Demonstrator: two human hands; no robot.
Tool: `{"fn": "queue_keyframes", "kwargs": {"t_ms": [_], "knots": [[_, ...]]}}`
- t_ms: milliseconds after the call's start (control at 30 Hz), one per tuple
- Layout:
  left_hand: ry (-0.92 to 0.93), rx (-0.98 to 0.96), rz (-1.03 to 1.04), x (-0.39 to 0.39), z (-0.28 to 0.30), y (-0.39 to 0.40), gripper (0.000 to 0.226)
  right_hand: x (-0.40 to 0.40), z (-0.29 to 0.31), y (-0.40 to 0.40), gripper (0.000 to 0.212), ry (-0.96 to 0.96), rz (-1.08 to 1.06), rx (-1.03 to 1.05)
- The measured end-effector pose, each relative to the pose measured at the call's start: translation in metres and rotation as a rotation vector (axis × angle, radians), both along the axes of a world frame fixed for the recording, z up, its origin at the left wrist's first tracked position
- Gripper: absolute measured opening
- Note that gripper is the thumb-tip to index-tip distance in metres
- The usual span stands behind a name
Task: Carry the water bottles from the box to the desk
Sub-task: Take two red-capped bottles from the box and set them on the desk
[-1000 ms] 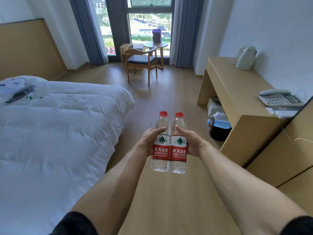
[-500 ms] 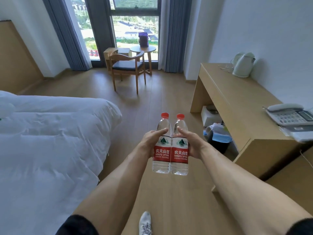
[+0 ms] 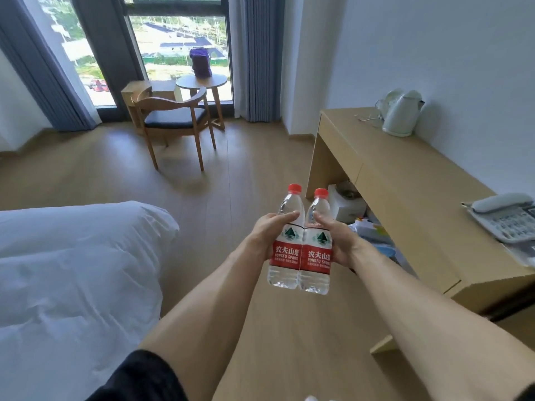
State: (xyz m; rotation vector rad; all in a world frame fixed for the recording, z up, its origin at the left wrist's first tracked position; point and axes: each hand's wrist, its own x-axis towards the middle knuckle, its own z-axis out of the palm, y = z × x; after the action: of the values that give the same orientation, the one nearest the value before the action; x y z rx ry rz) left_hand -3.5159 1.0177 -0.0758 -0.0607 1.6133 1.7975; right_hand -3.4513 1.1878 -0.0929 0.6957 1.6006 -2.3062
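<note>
Since the earlier frame the desk [image 3: 405, 198] has drawn closer and fills more of the right side, while the bed [image 3: 72, 270] has slid down into the lower left — the two bottles keep their place at the centre. The left hand [image 3: 265, 234] is clamped on the left bottle [image 3: 285, 250], thumb laid across its shoulder just above the label. The right hand [image 3: 338, 241] is clamped on the right bottle [image 3: 317, 253] in the same way. Both bottles are upright, red-capped, red-labelled, their sides touching, held in the air above the wooden floor [image 3: 246, 175] and just left of the desk's near end.

On the desk a white kettle [image 3: 401, 114] stands at the far end in the upper right, and a grey telephone [image 3: 503, 218] lies at the right edge of the frame. In the upper centre a wooden chair [image 3: 170, 120] sits beside a small round table [image 3: 201, 82] by the window — a purple object [image 3: 200, 62] stands on that table.
</note>
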Motion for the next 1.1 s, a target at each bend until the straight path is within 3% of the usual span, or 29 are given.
{"fn": "queue_keyframes", "kwargs": {"t_ms": [333, 633, 1100], "knots": [[0.013, -0.006, 0.000, -0.149, -0.012, 0.065, 0.060, -0.152, -0.009, 0.058, 0.051, 0.024, -0.010, -0.019], [0.016, -0.049, 0.049, -0.291, 0.005, 0.133, 0.055, -0.303, 0.004, 0.130, 0.057, 0.034, 0.043, -0.024], [0.009, -0.040, -0.170, -0.431, -0.005, 0.271, 0.057, -0.411, 0.006, 0.253, 0.053, 0.073, -0.151, 0.021]]}}
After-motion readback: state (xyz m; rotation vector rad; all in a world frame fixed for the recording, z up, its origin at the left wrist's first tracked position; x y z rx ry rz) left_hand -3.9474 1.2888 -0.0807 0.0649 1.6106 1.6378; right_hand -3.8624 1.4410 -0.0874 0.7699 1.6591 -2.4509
